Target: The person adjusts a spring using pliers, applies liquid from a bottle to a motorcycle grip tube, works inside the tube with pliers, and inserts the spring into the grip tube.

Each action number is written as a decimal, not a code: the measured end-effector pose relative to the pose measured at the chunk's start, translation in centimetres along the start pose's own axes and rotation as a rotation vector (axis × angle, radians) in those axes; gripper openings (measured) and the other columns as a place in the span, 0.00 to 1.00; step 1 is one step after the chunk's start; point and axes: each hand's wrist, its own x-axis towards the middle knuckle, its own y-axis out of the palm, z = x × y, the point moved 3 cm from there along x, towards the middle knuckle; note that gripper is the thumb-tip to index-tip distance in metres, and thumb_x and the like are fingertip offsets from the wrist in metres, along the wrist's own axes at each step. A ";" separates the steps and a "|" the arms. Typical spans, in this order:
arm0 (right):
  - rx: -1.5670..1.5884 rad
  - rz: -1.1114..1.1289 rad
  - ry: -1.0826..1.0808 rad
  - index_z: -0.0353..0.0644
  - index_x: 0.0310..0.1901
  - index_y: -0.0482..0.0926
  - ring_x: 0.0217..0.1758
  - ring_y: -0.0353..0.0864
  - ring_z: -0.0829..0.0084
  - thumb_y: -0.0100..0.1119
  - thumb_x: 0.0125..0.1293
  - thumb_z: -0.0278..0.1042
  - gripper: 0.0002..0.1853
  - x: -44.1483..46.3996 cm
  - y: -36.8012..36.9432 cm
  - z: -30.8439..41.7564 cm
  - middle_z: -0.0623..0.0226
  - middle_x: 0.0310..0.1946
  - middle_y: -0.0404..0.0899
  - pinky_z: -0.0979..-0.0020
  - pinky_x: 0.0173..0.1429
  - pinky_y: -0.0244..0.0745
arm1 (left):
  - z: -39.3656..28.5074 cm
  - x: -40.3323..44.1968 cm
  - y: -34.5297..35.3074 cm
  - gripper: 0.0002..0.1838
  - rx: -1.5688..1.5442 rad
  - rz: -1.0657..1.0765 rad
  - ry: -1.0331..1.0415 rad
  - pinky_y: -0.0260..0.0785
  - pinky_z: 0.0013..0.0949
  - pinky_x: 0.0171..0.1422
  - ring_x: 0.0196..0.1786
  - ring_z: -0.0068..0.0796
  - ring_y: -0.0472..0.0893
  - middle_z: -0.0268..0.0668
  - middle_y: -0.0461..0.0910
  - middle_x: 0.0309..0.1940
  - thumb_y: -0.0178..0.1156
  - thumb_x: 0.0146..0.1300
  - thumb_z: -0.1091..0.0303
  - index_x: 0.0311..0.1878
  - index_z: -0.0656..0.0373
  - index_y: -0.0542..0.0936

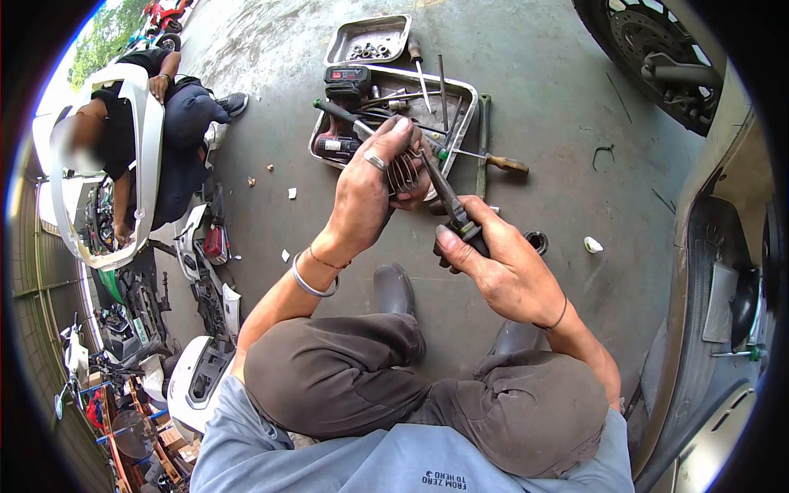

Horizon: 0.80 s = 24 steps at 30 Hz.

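Two bare hands at work above a grey floor. The left hand is curled round a ribbed metal part, with the thumb uppermost; the part is held above the near edge of a large metal tray. The right hand is closed about the dark handles of a pair of pliers, whose nose points to the part; whether the tips grip it cannot be told. In the tray, a cordless power tool lies along the left edge. A screwdriver and a metal rod cross the far edge. A wooden-handled screwdriver projects past the right edge near its near corner, over a green bar-like tool on the floor. A small tray of metal pieces stands beyond the far edge. Beside the right hand, a dark ring lies on the floor. At left, another person holds a white panel.
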 end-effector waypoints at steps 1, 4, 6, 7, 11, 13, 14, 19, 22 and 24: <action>-0.006 -0.003 0.005 0.33 0.61 0.71 0.36 0.74 0.80 0.57 0.77 0.42 0.22 -0.1 0.0 0.0 0.70 0.34 0.76 0.74 0.45 0.74 | -0.1 0.0 -0.1 0.15 0.066 -0.019 0.023 0.52 0.22 0.24 0.22 0.16 0.64 0.30 0.70 0.32 0.46 0.79 0.54 0.40 0.54 0.70; -0.013 -0.013 0.002 0.34 0.60 0.71 0.34 0.73 0.81 0.57 0.77 0.42 0.21 -0.1 -0.2 0.0 0.72 0.31 0.74 0.74 0.41 0.72 | -0.4 0.0 -0.3 0.14 0.249 -0.067 0.098 0.54 0.21 0.26 0.24 0.15 0.65 0.30 0.72 0.34 0.46 0.79 0.56 0.41 0.55 0.71; 0.000 -0.020 -0.021 0.34 0.57 0.72 0.32 0.71 0.81 0.57 0.77 0.41 0.19 -0.1 -0.2 0.0 0.73 0.30 0.73 0.74 0.38 0.70 | -0.5 0.0 -0.3 0.14 0.353 -0.085 0.150 0.56 0.21 0.28 0.26 0.15 0.66 0.30 0.74 0.35 0.46 0.79 0.57 0.42 0.56 0.72; -0.021 -0.007 -0.013 0.34 0.58 0.72 0.33 0.73 0.77 0.57 0.77 0.41 0.20 -0.2 -0.2 0.0 0.67 0.31 0.76 0.71 0.41 0.72 | -0.5 0.0 -0.3 0.14 0.375 -0.094 0.164 0.57 0.21 0.29 0.27 0.14 0.67 0.30 0.74 0.35 0.46 0.79 0.57 0.43 0.57 0.72; 0.126 0.123 0.098 0.36 0.51 0.73 0.31 0.71 0.83 0.58 0.76 0.41 0.16 -0.3 -0.6 -0.6 0.72 0.29 0.73 0.74 0.35 0.69 | -0.3 -0.4 -0.7 0.13 0.418 -0.067 0.231 0.58 0.20 0.34 0.32 0.13 0.68 0.28 0.73 0.34 0.47 0.79 0.59 0.47 0.57 0.75; -0.052 0.041 -0.028 0.36 0.55 0.72 0.34 0.75 0.77 0.59 0.76 0.44 0.19 0.1 -0.8 -1.9 0.67 0.31 0.76 0.70 0.39 0.73 | 0.1 0.2 -0.8 0.11 0.452 -0.085 0.256 0.55 0.20 0.32 0.29 0.10 0.64 0.21 0.68 0.27 0.51 0.79 0.62 0.40 0.57 0.75; -0.143 0.007 -0.033 0.36 0.56 0.72 0.37 0.78 0.70 0.57 0.76 0.45 0.20 0.2 -1.1 -3.1 0.60 0.34 0.78 0.66 0.43 0.74 | 0.6 0.6 -1.7 0.13 0.580 -0.145 0.215 0.53 0.20 0.29 0.27 0.09 0.62 0.20 0.67 0.25 0.52 0.79 0.61 0.39 0.57 0.76; -0.581 0.002 0.250 0.31 0.57 0.70 0.58 0.77 0.39 0.56 0.72 0.42 0.22 -0.6 -1.1 -16.1 0.38 0.51 0.78 0.46 0.61 0.72 | 6.4 1.8 -5.0 0.17 0.799 -0.080 -0.102 0.57 0.22 0.28 0.25 0.11 0.65 0.23 0.69 0.23 0.62 0.74 0.53 0.39 0.60 0.77; -0.745 -0.130 0.288 0.33 0.57 0.71 0.56 0.77 0.40 0.59 0.68 0.40 0.22 -2.5 -1.1 -23.4 0.40 0.49 0.78 0.45 0.60 0.71 | 11.7 0.8 -5.9 0.25 1.015 0.102 -0.265 0.73 0.37 0.42 0.33 0.28 0.76 0.41 0.81 0.29 0.66 0.69 0.50 0.44 0.69 0.78; -0.886 -0.243 0.233 0.33 0.55 0.73 0.55 0.77 0.42 0.61 0.67 0.40 0.22 -4.1 -2.0 -24.6 0.41 0.48 0.78 0.46 0.59 0.71 | 15.6 -0.4 -6.3 0.24 1.146 0.235 -0.240 0.74 0.37 0.45 0.37 0.32 0.81 0.42 0.81 0.34 0.65 0.70 0.51 0.44 0.69 0.78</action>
